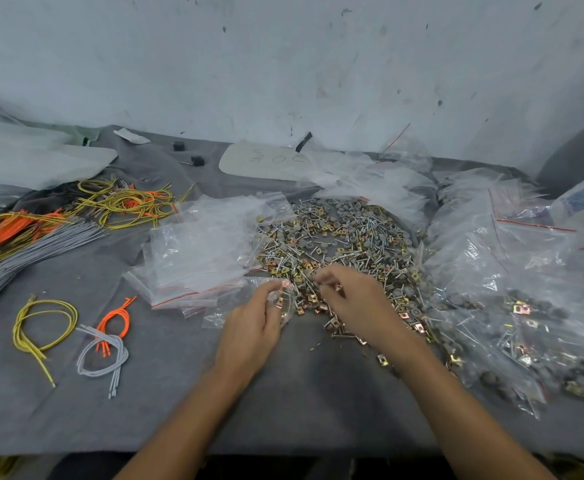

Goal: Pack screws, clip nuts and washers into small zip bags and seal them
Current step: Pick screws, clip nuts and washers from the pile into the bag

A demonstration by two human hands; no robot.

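A small zip bag (pixel 229 308) is held by the left grip (pixel 252 322) near the middle of the grey tabletop (pixel 283 403). The top of the bag is pinched between the curled fingers and the thumb. The rest of the bag is spread flat on the tabletop, to the left of the grip. A bit of gold metal is seen through the clear plastic by the fingertips.

The right grip (pixel 356 303) is placed just to the right of the bag's top, close to the left grip but not touching it. Its fingers are bent toward the bag. They are blurred, so it cannot be told if anything is held in them.

A big pile of screws, clip nuts and washers (pixel 339 237) is spread behind both grips. Its near edge is touched by the right grip, and some loose gold clip nuts are scattered under the right wrist.

A stack of empty zip bags (pixel 200 258) is laid left of the pile, just behind the left grip. A heap of filled bags (pixel 512 306) is piled at the right.

On the left, a yellow wire loop (pixel 41 323) and a small bundle of orange and grey wires (pixel 106 344) are laid well apart from the grips.
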